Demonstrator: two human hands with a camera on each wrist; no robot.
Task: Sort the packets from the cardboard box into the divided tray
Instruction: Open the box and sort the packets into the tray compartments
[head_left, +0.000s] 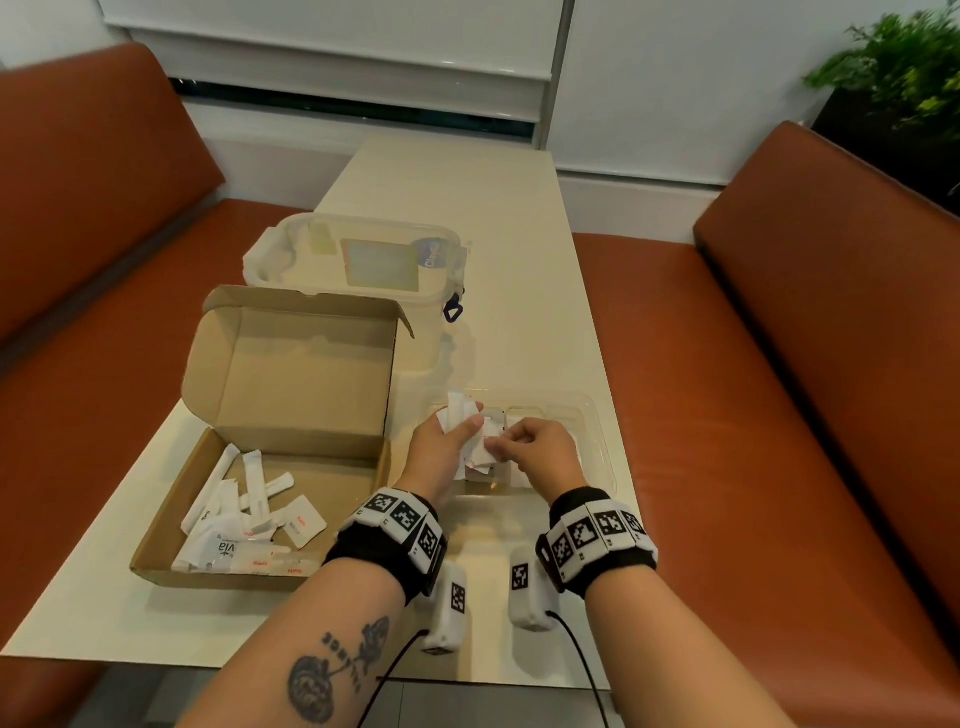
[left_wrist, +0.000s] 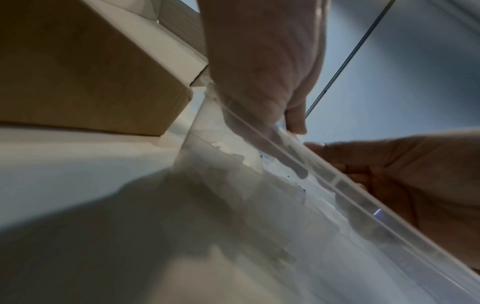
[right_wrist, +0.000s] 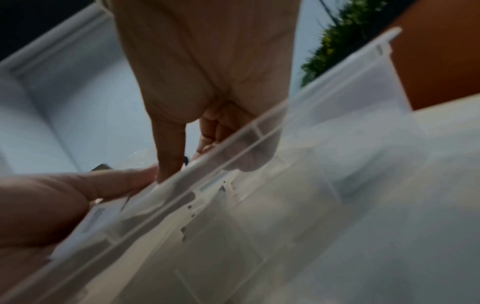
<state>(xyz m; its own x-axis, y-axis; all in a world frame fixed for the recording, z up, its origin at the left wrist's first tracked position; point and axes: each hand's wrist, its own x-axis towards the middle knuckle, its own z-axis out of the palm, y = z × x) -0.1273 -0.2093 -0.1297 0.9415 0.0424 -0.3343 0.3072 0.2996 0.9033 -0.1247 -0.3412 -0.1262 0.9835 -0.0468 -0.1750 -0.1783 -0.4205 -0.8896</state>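
While over the divided tray (head_left: 605, 441), both hands (head_left: 441, 447) clutching packets (head_left: 460, 415).

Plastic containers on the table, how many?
2. A lidded tub stands behind the cardboard box; the clear divided tray sits right of it, under both hands.

brown cardboard box (head_left: 291, 384), white pkts (head_left: 244, 514), clear tray (head_left: 597, 447), orange seats (head_left: 753, 389)
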